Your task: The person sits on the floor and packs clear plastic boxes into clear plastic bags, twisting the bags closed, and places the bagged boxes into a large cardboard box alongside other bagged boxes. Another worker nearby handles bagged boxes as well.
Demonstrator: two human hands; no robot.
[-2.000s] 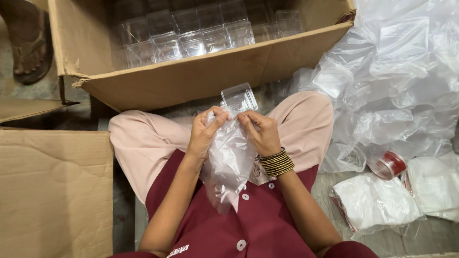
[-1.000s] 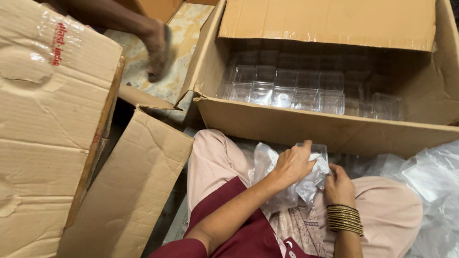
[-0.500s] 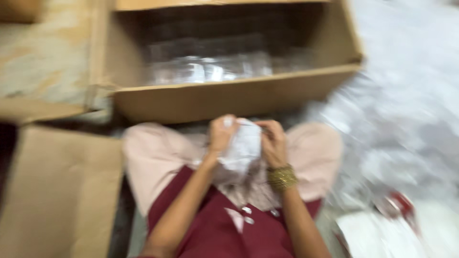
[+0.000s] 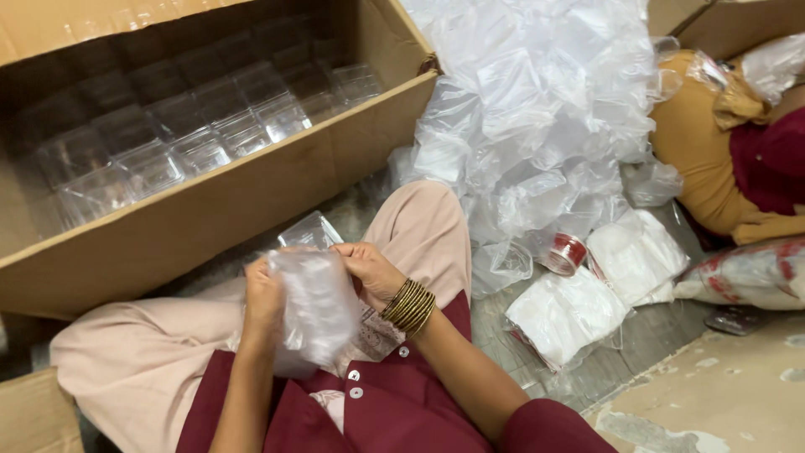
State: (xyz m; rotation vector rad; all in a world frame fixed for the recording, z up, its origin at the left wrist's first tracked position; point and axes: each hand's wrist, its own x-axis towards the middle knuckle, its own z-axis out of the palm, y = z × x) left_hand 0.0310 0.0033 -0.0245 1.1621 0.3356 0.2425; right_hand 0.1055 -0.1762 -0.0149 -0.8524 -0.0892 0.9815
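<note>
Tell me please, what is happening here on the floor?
A person sits on the floor and holds a clear plastic bag in the lap, left hand on one side, right hand on the other. A clear plastic box sticks out above it. In front stands a cardboard carton of similar boxes; loose bags lie nearby.

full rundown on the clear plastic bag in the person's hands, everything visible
The clear plastic bag is thin, crinkled, slightly milky film. It is held roughly upright over the lap, between the left hand gripping its left edge and the right hand at its upper right. A clear square plastic container sticks out of its top, tilted, partly inside. The bag's lower end hangs against the maroon top. Whether it holds anything else cannot be told.
</note>
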